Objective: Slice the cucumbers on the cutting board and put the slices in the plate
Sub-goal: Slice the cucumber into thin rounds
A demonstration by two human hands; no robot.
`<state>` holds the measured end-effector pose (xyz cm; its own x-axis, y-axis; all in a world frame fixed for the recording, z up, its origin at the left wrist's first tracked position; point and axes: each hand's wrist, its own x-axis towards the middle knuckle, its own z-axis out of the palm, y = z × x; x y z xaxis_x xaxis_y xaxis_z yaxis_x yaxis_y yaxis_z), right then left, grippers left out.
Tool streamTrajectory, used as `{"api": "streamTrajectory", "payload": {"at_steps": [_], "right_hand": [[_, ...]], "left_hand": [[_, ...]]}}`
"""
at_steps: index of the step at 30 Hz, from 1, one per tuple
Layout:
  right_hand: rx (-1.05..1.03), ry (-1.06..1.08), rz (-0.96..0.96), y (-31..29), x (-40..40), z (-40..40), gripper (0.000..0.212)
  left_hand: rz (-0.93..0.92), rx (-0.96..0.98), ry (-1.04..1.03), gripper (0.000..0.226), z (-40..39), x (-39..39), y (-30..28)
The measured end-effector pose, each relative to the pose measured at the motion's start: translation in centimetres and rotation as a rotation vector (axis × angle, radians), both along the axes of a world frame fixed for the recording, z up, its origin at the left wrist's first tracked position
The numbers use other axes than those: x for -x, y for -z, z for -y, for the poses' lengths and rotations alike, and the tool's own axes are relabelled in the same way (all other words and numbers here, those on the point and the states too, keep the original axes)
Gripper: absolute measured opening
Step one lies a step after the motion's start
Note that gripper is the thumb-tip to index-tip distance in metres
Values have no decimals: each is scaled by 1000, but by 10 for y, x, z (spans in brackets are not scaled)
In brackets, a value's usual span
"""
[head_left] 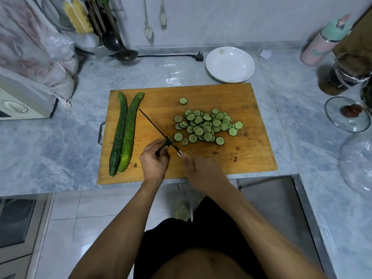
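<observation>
Two whole cucumbers [122, 131], one plate [230, 64].

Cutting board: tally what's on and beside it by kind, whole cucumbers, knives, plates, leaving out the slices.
Whole cucumbers: 2
Knife: 1
White plate: 1
Total: 4

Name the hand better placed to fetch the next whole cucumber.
Left. The left hand, pinching the last stub, sits nearest the cucumbers on the board's left; the right hand holds the knife.
</observation>
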<state>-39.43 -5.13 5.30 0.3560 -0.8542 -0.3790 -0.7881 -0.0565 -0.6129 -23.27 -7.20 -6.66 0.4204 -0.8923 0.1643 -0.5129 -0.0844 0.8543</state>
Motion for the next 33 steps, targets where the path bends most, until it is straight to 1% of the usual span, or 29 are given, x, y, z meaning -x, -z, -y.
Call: {"api": "streamTrajectory", "payload": {"at_steps": [7,11,13,16,20,24,27,29,33], "right_hand": [[-7,43,31,-2,-7,0,60],[-3,37,37,-1,-11,4,60],[4,44,37,2,-14,6,62],[25,33,23,9,-20,9,62],[20,47,58,15,-31,16,58],[-30,72,81,21,-33,21,48],[-49,80,59,28,-30,24,60],[-59,91,72,28,-27,26,61],[-59,158,145,18,-17,24,60]], "left_hand": [[107,-9,111,33,1,-6,6],[217,-28,145,34,1,-7,2],[270,-41,155,38,0,-6,1],[304,-39,154,46,-1,-5,0],[344,-22,178,45,-1,-6,-1],[350,-50,211,44,0,-10,5],[354,-39,207,36,2,-12,7],[351,-28,193,31,3,-12,9],[318,-13,168,29,4,-12,9]]}}
